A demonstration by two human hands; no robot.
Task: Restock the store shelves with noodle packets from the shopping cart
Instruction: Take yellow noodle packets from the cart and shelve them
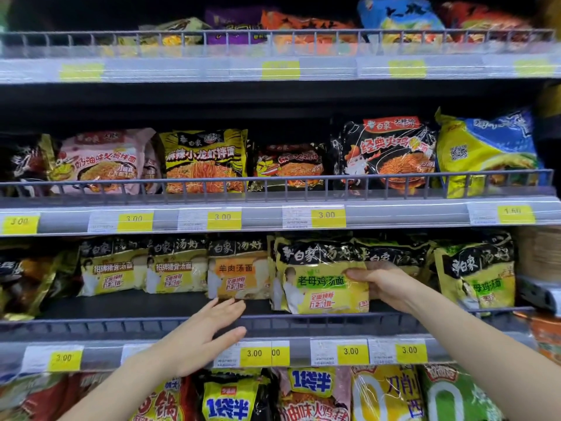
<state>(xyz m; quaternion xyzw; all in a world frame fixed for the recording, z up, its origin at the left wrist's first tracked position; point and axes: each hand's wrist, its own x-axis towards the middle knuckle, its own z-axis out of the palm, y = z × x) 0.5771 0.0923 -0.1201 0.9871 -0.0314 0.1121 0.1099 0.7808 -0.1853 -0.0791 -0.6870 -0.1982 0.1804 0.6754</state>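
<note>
Now | your right hand (384, 284) gripped the green-label chicken noodle packet (323, 279) to seat it upright on the shelf (303, 320) | left hand (209, 329) open, fingers straight, steadying near the rail.

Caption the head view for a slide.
Right hand sets green-label noodle packet on shelf; left hand open.

grey wire-fronted store shelving (273, 202) with yellow price tags (328, 218), dim recesses.
</note>
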